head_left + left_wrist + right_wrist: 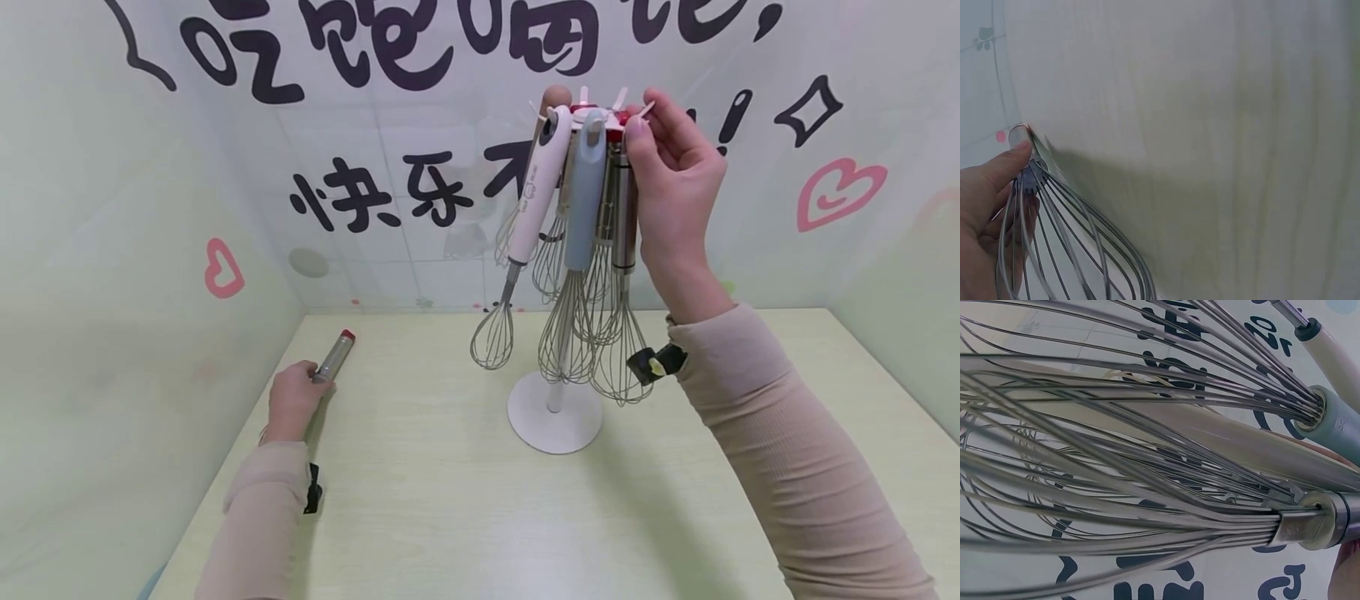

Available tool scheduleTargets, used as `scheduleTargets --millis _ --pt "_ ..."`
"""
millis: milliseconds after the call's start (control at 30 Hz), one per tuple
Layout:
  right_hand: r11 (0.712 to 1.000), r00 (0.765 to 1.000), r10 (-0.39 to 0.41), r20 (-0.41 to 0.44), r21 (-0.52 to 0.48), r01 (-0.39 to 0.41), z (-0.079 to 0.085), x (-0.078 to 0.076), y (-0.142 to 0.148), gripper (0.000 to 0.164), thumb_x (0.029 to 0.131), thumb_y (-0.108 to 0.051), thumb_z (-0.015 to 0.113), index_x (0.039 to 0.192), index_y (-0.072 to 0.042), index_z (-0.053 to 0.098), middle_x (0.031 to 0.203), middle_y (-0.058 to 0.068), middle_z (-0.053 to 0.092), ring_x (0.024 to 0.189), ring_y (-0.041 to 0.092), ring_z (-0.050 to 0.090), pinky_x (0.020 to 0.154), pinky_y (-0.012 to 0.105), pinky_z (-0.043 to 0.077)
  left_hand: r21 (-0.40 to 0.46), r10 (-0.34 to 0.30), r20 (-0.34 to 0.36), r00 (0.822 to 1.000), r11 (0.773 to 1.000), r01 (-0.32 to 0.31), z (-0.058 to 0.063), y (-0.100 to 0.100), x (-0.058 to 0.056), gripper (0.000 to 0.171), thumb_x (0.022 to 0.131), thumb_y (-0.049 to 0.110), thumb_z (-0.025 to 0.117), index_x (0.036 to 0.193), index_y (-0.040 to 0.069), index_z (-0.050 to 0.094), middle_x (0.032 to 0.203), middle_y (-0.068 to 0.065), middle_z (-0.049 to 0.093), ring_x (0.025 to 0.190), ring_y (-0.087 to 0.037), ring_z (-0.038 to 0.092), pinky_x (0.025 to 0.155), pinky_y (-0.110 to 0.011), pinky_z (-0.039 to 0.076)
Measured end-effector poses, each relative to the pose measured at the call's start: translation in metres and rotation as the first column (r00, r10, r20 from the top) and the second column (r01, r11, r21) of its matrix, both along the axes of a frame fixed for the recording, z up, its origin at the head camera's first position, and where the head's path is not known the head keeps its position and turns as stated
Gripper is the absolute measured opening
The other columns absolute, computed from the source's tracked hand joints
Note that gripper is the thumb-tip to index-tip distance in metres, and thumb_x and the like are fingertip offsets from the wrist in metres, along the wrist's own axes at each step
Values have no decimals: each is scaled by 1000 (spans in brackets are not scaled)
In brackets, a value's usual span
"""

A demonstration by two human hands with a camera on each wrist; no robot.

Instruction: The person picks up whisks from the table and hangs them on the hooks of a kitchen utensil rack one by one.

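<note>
At the left of the table, my left hand (294,400) grips a whisk with a metal handle (334,357) and a red end. Its wire loops (1079,231) spread below my fingers in the left wrist view. My right hand (678,171) is up at the top of a white stand, thumb and fingers pinching the upper end of a metal-handled whisk (624,212) beside a white hook (647,110). My fingers partly hide that end. A blue-handled whisk (587,196) and a white-handled whisk (540,187) hang close by.
The stand's round white base (532,425) rests on the pale wooden table (435,500). More whisks, including one with a wooden handle end (557,97), hang behind the front ones. A sheet with dark lettering (420,275) covers the back wall.
</note>
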State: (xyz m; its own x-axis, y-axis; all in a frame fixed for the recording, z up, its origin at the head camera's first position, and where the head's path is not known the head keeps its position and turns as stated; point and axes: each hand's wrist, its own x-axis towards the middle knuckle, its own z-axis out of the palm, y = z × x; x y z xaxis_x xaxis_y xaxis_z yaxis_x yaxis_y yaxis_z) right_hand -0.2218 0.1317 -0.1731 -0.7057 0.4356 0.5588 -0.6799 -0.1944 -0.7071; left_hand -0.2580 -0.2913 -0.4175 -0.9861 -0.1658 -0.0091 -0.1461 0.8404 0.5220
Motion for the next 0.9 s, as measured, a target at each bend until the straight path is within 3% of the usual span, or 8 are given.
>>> scheduleTargets --millis 433,900 --pt "999 1000 -22 -12 24 22 1 0 0 36 83 -4 65 119 0 65 97 1 71 91 11 64 91 19 53 -25 8 -2 1000 1000 -8 4 6 2 43 87 10 65 122 -12 53 112 -33 61 82 -33 58 67 -40 51" --pt "996 999 -41 -17 74 42 -1 1 0 36 85 -6 64 120 1 64 95 -3 70 90 10 63 89 18 53 -28 2 -40 999 1000 -3 5 6 6 43 85 7 57 122 -14 53 114 -36 59 85 -38 60 72 -46 54"
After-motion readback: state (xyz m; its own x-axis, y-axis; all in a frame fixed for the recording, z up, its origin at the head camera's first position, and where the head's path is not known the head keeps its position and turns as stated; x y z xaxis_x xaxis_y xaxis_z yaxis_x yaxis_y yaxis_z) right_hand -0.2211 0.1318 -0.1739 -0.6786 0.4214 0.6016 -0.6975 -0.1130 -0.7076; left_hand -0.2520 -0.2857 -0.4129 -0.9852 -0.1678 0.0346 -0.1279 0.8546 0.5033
